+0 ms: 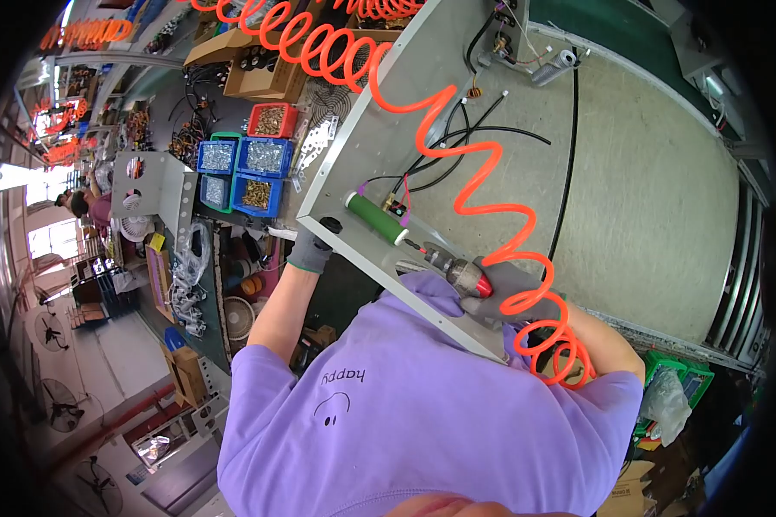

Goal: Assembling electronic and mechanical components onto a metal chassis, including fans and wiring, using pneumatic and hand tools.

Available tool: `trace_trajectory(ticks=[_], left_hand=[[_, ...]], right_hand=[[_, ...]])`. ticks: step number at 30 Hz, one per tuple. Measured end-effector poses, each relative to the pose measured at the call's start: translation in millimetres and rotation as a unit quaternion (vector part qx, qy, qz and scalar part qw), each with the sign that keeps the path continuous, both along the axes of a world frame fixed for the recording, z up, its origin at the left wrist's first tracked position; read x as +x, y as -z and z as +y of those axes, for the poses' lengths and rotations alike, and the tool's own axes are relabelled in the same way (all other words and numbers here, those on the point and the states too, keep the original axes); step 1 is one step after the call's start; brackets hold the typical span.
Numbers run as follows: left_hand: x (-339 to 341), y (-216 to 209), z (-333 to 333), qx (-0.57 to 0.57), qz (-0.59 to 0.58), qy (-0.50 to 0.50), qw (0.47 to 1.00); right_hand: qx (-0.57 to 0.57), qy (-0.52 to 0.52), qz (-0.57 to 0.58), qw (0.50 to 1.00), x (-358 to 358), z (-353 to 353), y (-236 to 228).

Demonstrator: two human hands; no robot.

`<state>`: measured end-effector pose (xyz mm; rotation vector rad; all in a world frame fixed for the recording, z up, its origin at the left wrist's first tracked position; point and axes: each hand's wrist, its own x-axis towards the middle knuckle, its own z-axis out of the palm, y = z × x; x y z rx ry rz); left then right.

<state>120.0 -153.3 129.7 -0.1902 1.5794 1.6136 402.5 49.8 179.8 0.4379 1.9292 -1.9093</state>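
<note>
My right hand [516, 291], in a grey glove, is wrapped round a red and grey air screwdriver [464, 274]. Its bit points left at the white end of a green tubular resistor [376, 217], which lies along the near wall of a grey metal cabinet [569, 181]. At the wall's left corner, my gloved left hand [310, 251] is against the outside, next to a round black part [328, 225]. The wall and the glove's angle hide its fingers. A small board [397, 208] with purple-capped leads sits beside the resistor.
An orange coiled air hose [483, 185] hangs across the cabinet to my right arm. Black cables [457, 142] and a silver capacitor [553, 68] are inside. Blue bins [265, 157] of screws and a red bin [272, 120] stand left, near a cardboard box [263, 73].
</note>
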Motion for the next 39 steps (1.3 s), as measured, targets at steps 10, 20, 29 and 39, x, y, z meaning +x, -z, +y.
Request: trace_trajectory(ticks=[10, 20, 29, 39], left_hand=[[-7, -40, 13, -0.047, 0.354, 0.068, 0.931], [66, -190, 54, 0.191, 0.390, 0.229, 0.871], [-61, -148, -15, 0.593, 0.087, 0.183, 0.779], [-82, 54, -45, 0.226, 0.088, 0.042, 0.969]], right_hand=[[0.068, 0.022, -0.042, 0.997, -4, 40, -81], [0.332, -0.015, 0.593, 0.734, -201, 48, -155], [0.348, 0.048, 0.415, 0.839, -196, -8, -167], [0.050, 0.125, 0.009, 0.991, -97, -27, 28]])
